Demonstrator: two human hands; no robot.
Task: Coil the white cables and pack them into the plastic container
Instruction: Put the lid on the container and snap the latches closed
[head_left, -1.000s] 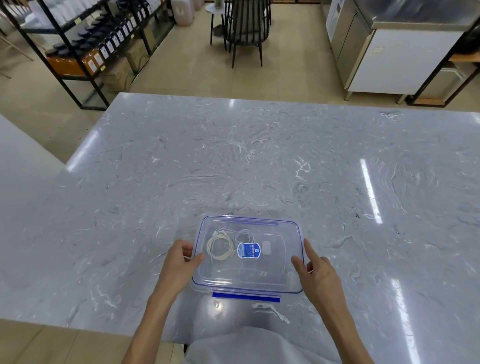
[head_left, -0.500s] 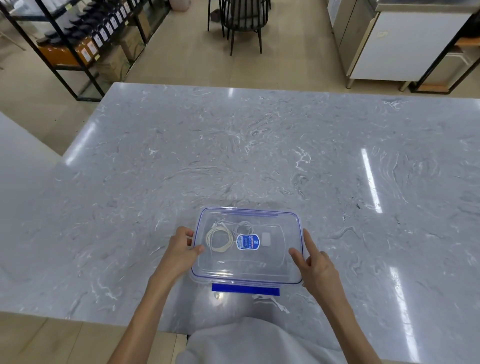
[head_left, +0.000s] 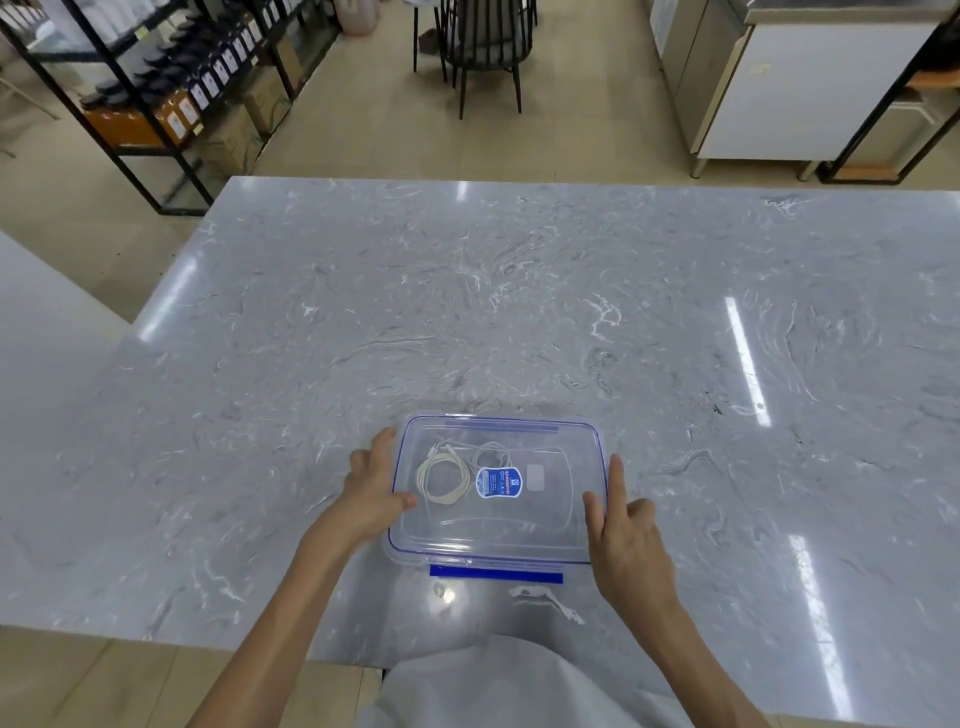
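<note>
Your left hand (head_left: 371, 491) rests against the left edge of the clear lid (head_left: 498, 525), thumb laid on top and fingers spread loosely along the rim; it steadies the lid and closes around nothing. Your right hand (head_left: 626, 535) mirrors it at the right edge, index finger straight along the side and thumb pressing on the top, also holding nothing.

The lid sits on the plastic container (head_left: 402, 558) at lower centre of the frame, near the front edge of the marble table (head_left: 519, 312). Through it you can see a cream coiled cable (head_left: 441, 480) on the left, a thinner white coil (head_left: 491, 454) beside it, and a small white adapter (head_left: 535, 477) right of the blue label (head_left: 498, 482).

The packing looks done; sealing is what remains. The near blue latch (head_left: 496, 576) lies flat and appears unfastened. If you press unevenly, one corner could stay proud and the latches might not catch. The glossy stone could also let the box slide towards the table's edge as you push.
</note>
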